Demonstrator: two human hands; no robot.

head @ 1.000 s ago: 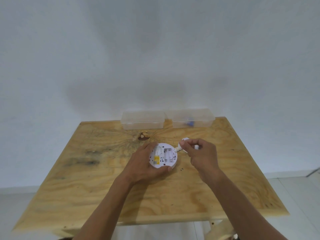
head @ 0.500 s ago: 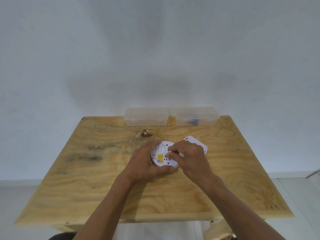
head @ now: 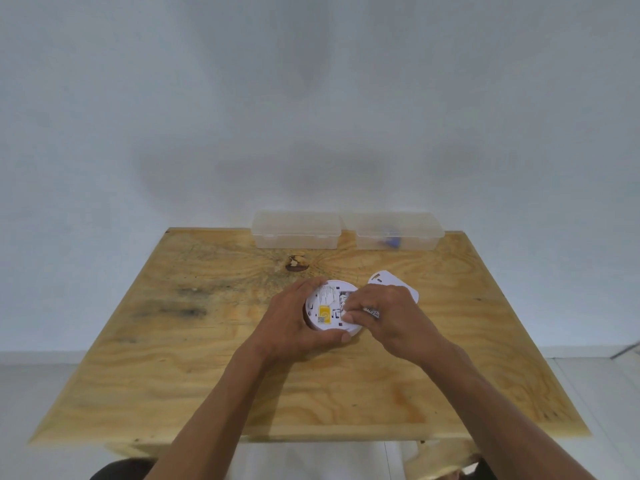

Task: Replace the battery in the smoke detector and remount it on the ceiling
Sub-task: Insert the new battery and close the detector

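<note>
A round white smoke detector (head: pixel 329 308) is seen lying back-up on the wooden table (head: pixel 207 358), cupped at its left and near edge by the left hand (head: pixel 294 323). A small white battery (head: pixel 370 310) is pinched in the right hand (head: pixel 388 315), whose fingertips (head: pixel 348 318) are pressed onto the detector's right side. A white mounting plate (head: pixel 388 280) lies just beyond the detector to its right, and two clear plastic boxes (head: pixel 296 230) are set well behind it at the table's far edge

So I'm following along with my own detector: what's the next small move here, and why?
Probably press the battery down into the open bay. The left hand steadies the smoke detector on the table, and the right hand holds the battery at its edge, seemingly not yet seated.
</note>
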